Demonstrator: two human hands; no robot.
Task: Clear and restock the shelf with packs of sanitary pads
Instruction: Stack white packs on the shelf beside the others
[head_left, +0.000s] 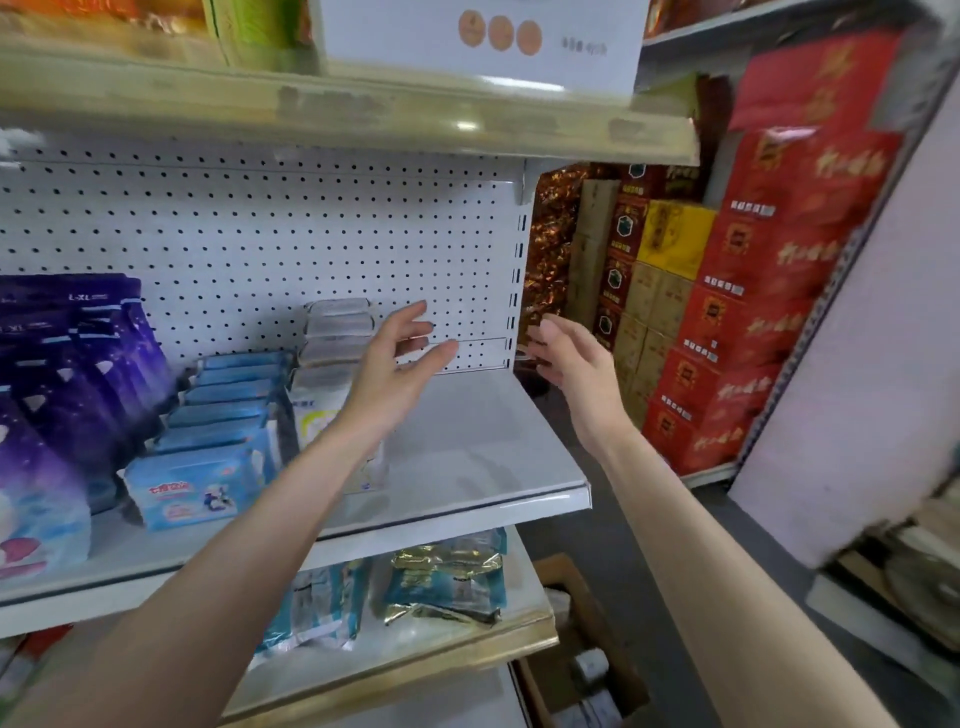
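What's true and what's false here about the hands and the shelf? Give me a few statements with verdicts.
1. The left hand grips a pack. False: it is open and holds nothing.
2. The right hand is open and empty. True.
3. The right part of the middle shelf lies bare. True.
4. The purple packs stand at the shelf's right end. False: they stand at its left end, left of the blue packs.

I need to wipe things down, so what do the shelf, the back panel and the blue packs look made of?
Shelf: probably painted sheet metal, smooth pale grey, soft glare on top. Back panel: likely white painted metal, with regular rows of punched holes. Blue packs: thin plastic film, glossy, printed and creased.
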